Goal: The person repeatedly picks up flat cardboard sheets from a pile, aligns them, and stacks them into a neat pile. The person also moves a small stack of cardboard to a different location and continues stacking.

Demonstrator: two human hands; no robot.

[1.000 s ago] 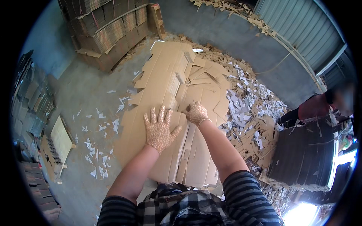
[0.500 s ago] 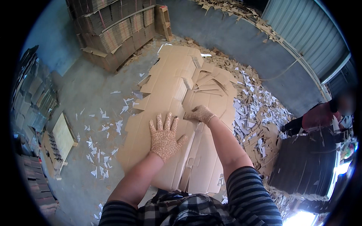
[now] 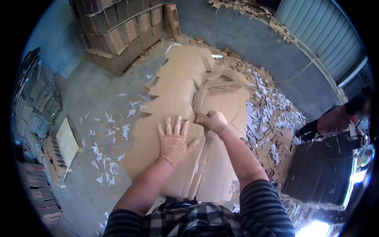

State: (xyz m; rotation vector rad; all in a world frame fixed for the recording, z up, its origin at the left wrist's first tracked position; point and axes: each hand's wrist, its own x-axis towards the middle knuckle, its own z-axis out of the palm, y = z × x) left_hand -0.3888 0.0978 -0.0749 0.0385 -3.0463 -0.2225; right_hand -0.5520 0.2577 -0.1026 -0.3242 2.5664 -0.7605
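My left hand (image 3: 173, 142), in a tan patterned glove, lies flat with fingers spread on a tall stack of die-cut cardboard sheets (image 3: 171, 94). My right hand (image 3: 213, 121), gloved alike, is closed at the stack's right edge, with its fingers curled round a cardboard piece at the gap. Its fingertips are partly hidden. Next to it, on the right, lies a second pile of cardboard (image 3: 223, 104). Curved cut strips (image 3: 227, 79) on that pile's far part are smeared by motion.
White and brown scraps (image 3: 268, 114) cover the floor at right. Bundled cardboard stacks (image 3: 118, 35) stand at the back left, a wooden board (image 3: 67, 138) at left. At right, a person in dark red (image 3: 335, 120) is beside a dark stack (image 3: 319, 170).
My right hand has turned and shifted slightly right, its fist tighter. The cut strips on the right pile have moved and blurred. My left hand stays nearly in place.
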